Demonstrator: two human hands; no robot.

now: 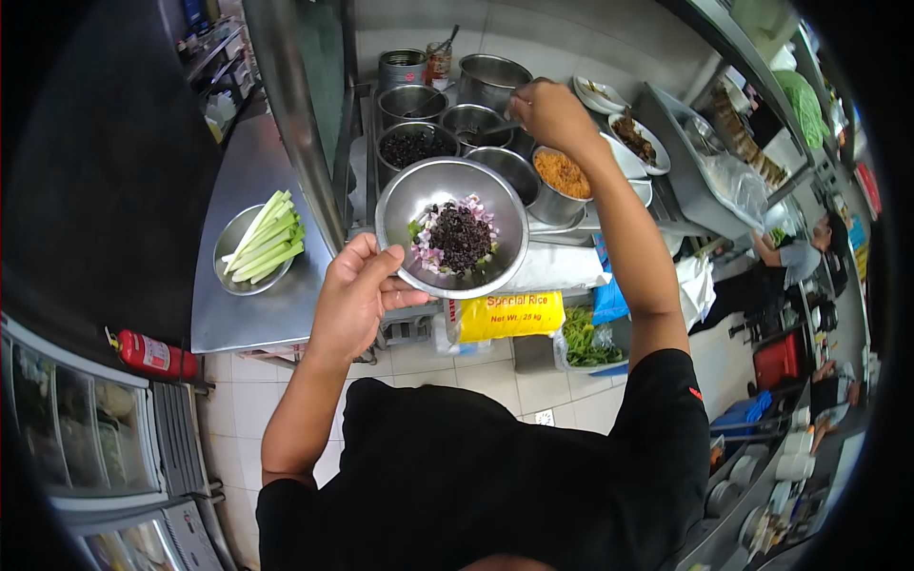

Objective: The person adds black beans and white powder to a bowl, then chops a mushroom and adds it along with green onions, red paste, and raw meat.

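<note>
My left hand (357, 290) grips the rim of a steel mixing bowl (395, 214), thumb on top and fingers below. In the bowl lies a dark, black chopped food (459, 238) heaped on chopped purple-white onion (476, 205) with bits of green. Over the rack of pots, my right hand (547, 109) is closed on a spoon (502, 127), whose lower end reaches into a steel pot (473, 116). Beside that pot stand a pot of black food (416, 147) and a pot of orange crumbly food (562, 173). My right fingertips are partly hidden.
Left, a bowl of cut green stalks (262, 243) sits on a steel table (224, 181); a fire extinguisher (152, 354) is below. A yellow rice sack (509, 317) and a crate of greens (590, 341) lie under the counter. A grey bin (700, 181) stands right; a co-worker (800, 262) is beyond.
</note>
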